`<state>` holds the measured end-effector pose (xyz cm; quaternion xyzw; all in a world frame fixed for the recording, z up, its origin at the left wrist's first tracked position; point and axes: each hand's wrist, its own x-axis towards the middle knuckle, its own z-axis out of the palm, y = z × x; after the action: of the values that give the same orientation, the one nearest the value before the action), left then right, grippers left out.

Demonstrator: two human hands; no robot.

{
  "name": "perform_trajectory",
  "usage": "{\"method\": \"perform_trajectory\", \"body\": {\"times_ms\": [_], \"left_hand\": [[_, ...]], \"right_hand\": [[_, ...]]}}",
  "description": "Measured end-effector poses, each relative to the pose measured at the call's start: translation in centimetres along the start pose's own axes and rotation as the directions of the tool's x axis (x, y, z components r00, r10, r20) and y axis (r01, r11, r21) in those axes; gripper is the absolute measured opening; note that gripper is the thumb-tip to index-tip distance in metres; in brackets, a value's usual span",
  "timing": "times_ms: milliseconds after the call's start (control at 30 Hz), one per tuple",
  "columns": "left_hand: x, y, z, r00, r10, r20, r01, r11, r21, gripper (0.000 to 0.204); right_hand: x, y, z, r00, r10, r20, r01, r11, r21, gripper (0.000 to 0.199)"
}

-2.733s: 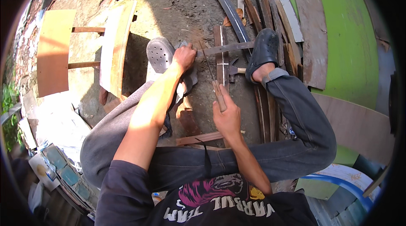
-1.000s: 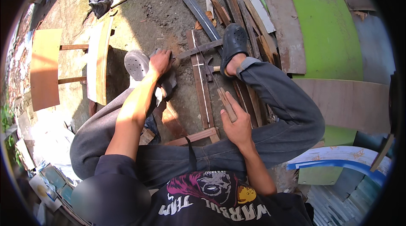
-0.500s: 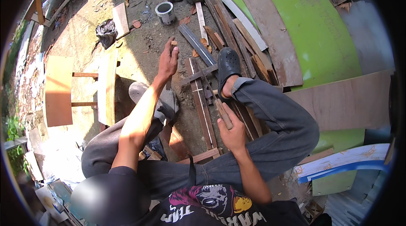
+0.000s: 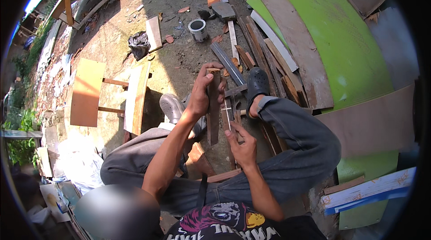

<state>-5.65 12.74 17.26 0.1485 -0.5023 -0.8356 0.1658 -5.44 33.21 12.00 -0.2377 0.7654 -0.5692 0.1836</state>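
Observation:
My left hand (image 4: 202, 98) is closed round a dark brown wooden block (image 4: 213, 121), standing it nearly upright between my knees. Its pale cut end shows at the top. My right hand (image 4: 243, 146) is closed, just right of the block's lower part. A slim tool with a wooden handle was plain in that hand earlier; my fingers now cover most of it, and its blade is hard to make out. Behind both hands lies a long wooden strip (image 4: 232, 159). A short crosspiece (image 4: 235, 90) lies close to my right foot.
Ahead stand an open metal can (image 4: 198, 31) and a black plastic bag (image 4: 139, 44). Loose planks (image 4: 265, 46) and a grey bar (image 4: 226, 63) lie ahead to the right, beside a large green panel (image 4: 310, 20). A wooden piece with two rails (image 4: 87, 91) stands left.
My left hand has come back and to the right, bringing the wooden block over the strip near my right hand. My right hand has shifted slightly. The head view has turned left.

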Motion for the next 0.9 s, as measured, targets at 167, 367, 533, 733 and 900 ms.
{"method": "perform_trajectory", "body": {"times_ms": [167, 367, 533, 733, 900], "left_hand": [[-3.3, 0.1, 0.0, 0.992, 0.074, -0.101, -0.085, 0.99, -0.109, 0.042], [-5.5, 0.8, 0.5, 0.949, 0.141, -0.28, -0.174, 0.98, -0.096, 0.041], [-6.8, 1.4, 1.4, 0.936, -0.021, -0.35, -0.004, 0.998, -0.069, 0.064], [-7.6, 2.8, 1.7, 0.898, -0.194, -0.395, 0.086, 0.958, -0.274, 0.062], [-7.3, 1.9, -0.1, 0.877, -0.274, -0.395, 0.133, 0.928, -0.348, 0.045]], "right_hand": [[-0.5, -0.6, 1.0, 0.992, -0.022, 0.125, 0.021, 1.0, 0.005, 0.054], [-0.9, -1.9, 0.9, 0.949, -0.136, 0.284, 0.119, 0.99, 0.075, 0.05], [-1.1, -2.6, 0.6, 0.902, -0.023, 0.431, 0.014, 1.0, 0.024, 0.039], [-1.3, -2.3, 0.8, 0.902, -0.011, 0.431, 0.002, 1.0, 0.022, 0.036], [-1.2, -2.1, 1.0, 0.886, 0.026, 0.463, -0.023, 1.0, -0.013, 0.038]]}}
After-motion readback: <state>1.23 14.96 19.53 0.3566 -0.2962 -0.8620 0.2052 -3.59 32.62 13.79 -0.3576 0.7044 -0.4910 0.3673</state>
